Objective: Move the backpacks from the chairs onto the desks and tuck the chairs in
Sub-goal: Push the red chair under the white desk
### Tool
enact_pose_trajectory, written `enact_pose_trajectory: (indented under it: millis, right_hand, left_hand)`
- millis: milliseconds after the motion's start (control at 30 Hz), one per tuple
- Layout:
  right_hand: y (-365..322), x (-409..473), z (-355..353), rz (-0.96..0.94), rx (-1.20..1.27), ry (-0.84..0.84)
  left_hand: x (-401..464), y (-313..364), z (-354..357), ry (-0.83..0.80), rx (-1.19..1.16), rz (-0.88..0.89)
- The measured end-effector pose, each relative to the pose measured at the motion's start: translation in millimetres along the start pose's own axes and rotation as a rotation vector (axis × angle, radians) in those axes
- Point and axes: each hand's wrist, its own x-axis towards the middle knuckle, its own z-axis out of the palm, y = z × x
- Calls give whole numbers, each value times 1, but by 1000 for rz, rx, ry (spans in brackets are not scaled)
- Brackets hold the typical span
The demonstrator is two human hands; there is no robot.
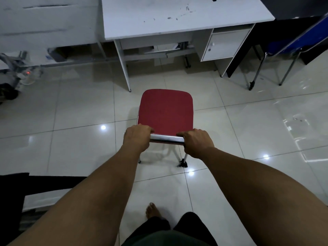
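Observation:
A red chair [166, 110] with a chrome frame stands on the tiled floor, its seat bare and facing a white desk [186, 16]. My left hand [137, 139] grips the left end of the chrome bar at the top of the chair's back. At the bar's right end, my right hand [197, 142] is closed around it. A stretch of floor separates the chair's front edge from the desk's legs. No backpack is in view.
The desk has a small cabinet [225, 45] under its right side. A blue chair [291, 45] with chrome legs stands tucked at a dark desk on the right. Another white desk [44, 20] and a power strip with cables [26, 73] lie at the left. My bare foot [152, 210] is below.

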Motion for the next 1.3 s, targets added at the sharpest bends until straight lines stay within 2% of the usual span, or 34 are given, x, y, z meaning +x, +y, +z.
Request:
enact_pose_trajectory:
  millis: [533, 1300]
  right_hand:
    - [37, 80, -28, -24, -16, 16]
    - [164, 268, -97, -116, -29, 31]
  left_hand:
    - [89, -1, -24, -3, 17, -2]
    - [294, 37, -84, 34, -3, -115]
